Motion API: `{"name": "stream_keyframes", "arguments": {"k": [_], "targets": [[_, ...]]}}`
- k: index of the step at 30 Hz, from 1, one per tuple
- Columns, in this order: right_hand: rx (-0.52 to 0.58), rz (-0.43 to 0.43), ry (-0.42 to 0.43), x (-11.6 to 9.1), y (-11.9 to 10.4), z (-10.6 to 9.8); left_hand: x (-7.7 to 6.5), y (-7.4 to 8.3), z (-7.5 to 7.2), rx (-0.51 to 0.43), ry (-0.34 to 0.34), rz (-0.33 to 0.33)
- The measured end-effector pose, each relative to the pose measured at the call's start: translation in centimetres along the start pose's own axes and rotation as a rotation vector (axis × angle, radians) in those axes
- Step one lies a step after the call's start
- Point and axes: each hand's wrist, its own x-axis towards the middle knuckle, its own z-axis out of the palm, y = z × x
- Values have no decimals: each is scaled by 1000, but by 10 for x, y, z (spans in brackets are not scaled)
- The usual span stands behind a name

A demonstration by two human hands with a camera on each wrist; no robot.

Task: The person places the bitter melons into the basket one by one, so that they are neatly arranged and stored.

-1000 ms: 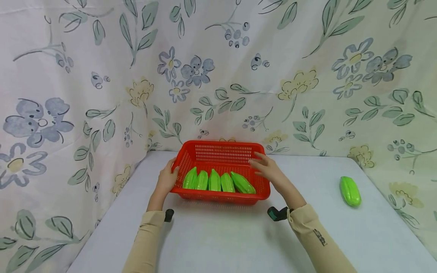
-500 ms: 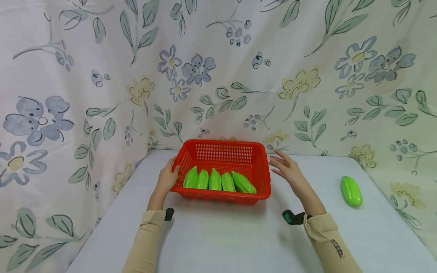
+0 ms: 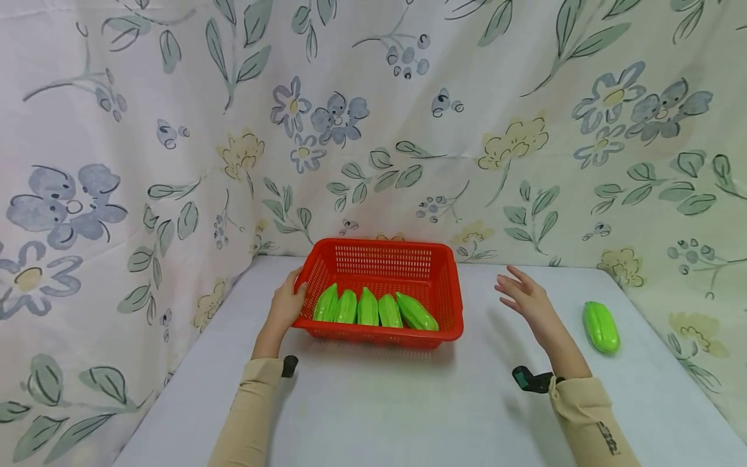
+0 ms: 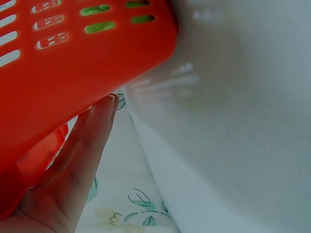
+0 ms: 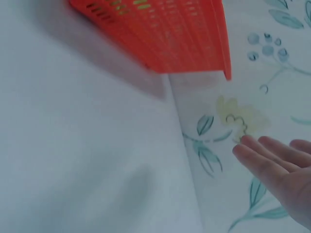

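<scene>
My left hand (image 3: 286, 305) grips the left rim of a red plastic basket (image 3: 376, 335), thumb over the rim. In the left wrist view, its fingers (image 4: 90, 141) lie along the basket's outer side. Several bright green ribbed fruits (image 3: 367, 308), like star fruit, lie in a row toward the front inside the basket. To the right of the basket, my right hand (image 3: 528, 301) hangs above the table, fingers spread and holding nothing. One more green fruit (image 3: 601, 327) lies on the table beyond that hand.
A white-covered table (image 3: 385, 408) stretches beneath everything. Behind it and along both sides hangs a cloth (image 3: 362, 84) with printed flowers and leaves, close behind the basket. A dark wrist camera (image 3: 531, 379) is strapped at the right wrist.
My right hand has moved from over the basket's right side out to the right, toward the lone fruit. My left hand and the basket have stayed in place.
</scene>
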Motion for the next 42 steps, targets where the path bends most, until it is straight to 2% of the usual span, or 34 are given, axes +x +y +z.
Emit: {"name": "stream_keyframes", "arguments": {"k": [15,23,26,32,37,42], "targets": [[23,27,123,-11,41,-55,0,-1,1,-4,1,-8],[-119,107,223,-21,51,-78,0,-1,0,-3,4,2],[-122,144,256,-24,55,-88,0,-1,0,-2,8,5],[-104,172,343,-28,68,-106,1,-1,0,-4,7,-4],[-73,230,417,-30,80,-114,1,-1,-1,-9,-5,-13],[-11,272,432,-32,90,-120,2,-1,0,-18,-15,-30]]}}
